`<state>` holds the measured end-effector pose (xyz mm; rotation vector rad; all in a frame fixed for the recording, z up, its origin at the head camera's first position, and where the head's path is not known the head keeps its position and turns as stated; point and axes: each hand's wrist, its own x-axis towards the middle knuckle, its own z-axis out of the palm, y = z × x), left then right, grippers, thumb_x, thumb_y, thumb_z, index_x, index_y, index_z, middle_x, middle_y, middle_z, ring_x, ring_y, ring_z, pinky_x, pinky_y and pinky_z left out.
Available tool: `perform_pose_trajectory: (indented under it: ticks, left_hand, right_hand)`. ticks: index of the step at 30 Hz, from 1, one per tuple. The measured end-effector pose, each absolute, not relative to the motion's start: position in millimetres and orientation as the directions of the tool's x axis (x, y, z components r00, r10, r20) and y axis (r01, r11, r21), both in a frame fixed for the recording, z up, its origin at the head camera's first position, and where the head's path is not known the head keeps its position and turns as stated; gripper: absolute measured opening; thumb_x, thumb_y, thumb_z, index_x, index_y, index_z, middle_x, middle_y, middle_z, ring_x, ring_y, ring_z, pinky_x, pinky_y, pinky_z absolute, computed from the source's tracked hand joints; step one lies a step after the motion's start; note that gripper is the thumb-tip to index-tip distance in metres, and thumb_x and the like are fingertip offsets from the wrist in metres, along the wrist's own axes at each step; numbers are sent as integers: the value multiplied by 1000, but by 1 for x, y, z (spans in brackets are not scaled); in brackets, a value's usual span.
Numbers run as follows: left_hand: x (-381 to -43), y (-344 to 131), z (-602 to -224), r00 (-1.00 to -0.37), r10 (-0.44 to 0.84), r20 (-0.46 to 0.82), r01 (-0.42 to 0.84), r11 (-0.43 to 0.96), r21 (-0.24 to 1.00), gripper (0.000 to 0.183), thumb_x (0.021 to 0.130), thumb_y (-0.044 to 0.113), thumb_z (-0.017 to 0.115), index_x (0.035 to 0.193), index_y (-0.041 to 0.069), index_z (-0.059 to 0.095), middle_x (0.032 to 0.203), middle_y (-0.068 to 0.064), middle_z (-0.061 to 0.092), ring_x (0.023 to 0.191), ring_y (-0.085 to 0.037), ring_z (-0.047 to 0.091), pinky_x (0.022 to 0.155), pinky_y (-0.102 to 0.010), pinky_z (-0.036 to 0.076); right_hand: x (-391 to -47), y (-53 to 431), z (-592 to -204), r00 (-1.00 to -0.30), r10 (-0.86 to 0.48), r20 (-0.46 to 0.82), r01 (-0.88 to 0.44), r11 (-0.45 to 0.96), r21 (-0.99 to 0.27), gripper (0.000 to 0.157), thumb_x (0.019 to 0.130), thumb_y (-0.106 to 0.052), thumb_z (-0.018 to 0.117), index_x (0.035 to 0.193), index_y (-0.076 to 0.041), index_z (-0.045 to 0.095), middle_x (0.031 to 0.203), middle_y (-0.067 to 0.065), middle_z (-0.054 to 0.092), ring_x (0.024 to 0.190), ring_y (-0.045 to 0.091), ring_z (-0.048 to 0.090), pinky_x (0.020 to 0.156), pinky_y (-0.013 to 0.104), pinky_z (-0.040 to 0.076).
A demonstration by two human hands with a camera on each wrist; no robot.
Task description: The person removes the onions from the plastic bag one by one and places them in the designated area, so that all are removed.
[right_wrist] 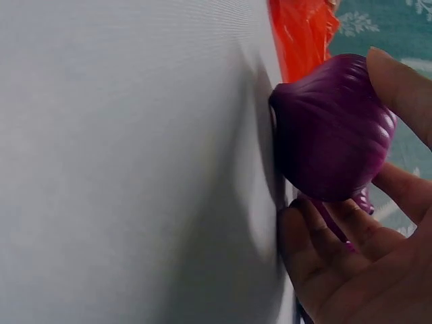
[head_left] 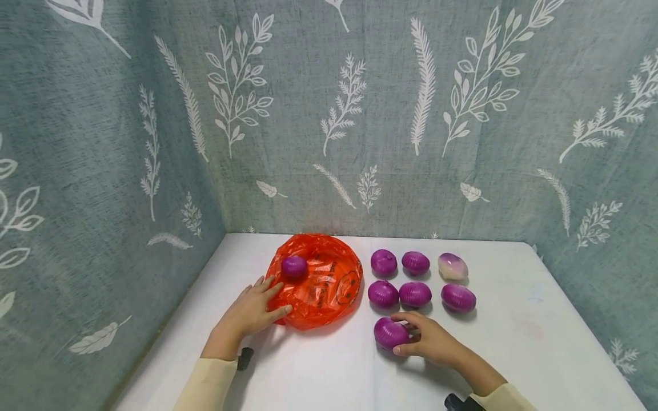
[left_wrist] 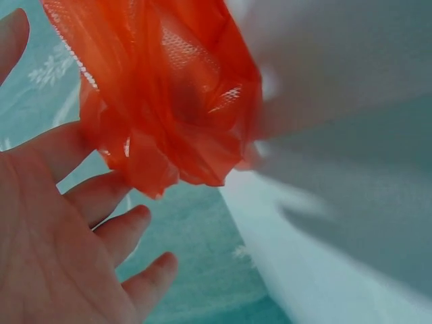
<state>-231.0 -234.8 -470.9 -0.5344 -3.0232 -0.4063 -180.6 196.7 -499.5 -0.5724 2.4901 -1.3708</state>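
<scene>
My right hand (head_left: 430,341) has its thumb and fingers curled around a purple onion (head_left: 390,333), low over the front of the white table. In the right wrist view the onion (right_wrist: 331,131) shows its pointed end toward the tabletop, with the thumb on one side and fingers on the other. My left hand (head_left: 252,311) lies with spread fingers at the near-left edge of a red plastic bag (head_left: 321,322). The left wrist view shows its fingertips against the crumpled bag (left_wrist: 175,108). Another purple onion (head_left: 294,266) sits on the bag, toward its left side.
Several purple onions stand in rows right of the bag, among them one at the back (head_left: 383,262) and one at the right (head_left: 458,298). A purple-and-white one (head_left: 453,266) is in the back right. Patterned green cloth (head_left: 385,114) walls the table's (head_left: 514,331) back and sides.
</scene>
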Motion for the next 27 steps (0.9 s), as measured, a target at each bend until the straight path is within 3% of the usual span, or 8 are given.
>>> perform_pose_trajectory:
  ticks: [6, 18, 27]
  left_hand:
    - [-230, -234, -471, -926, 356, 125, 376, 898, 230, 87, 87, 72, 50, 144, 7, 49, 153, -19, 33, 141, -44, 24, 111, -60, 21]
    - [-231, -229, -463, -913, 378, 155, 405, 888, 219, 87, 87, 71, 48, 143, 5, 49, 155, -17, 30, 141, -43, 24, 110, -61, 22]
    - [-225, -226, -468, -927, 361, 106, 376, 897, 231, 87, 86, 72, 48, 145, 8, 48, 156, -16, 28, 142, -42, 23, 112, -60, 20]
  right_hand:
    - [-181, 199, -494, -880, -473, 36, -290, 476, -830, 74, 76, -30, 84, 137, -4, 53, 136, 20, 50, 115, 36, 55, 85, 35, 54]
    - [-201, 188, -458, -861, -495, 115, -393, 504, -770, 63, 79, -33, 81, 132, -7, 59, 124, 12, 61, 113, 34, 57, 92, 47, 50]
    - [-217, 165, -439, -875, -481, 54, -361, 573, -736, 59, 78, -35, 82, 130, -15, 62, 122, 7, 64, 111, 26, 59, 92, 47, 50]
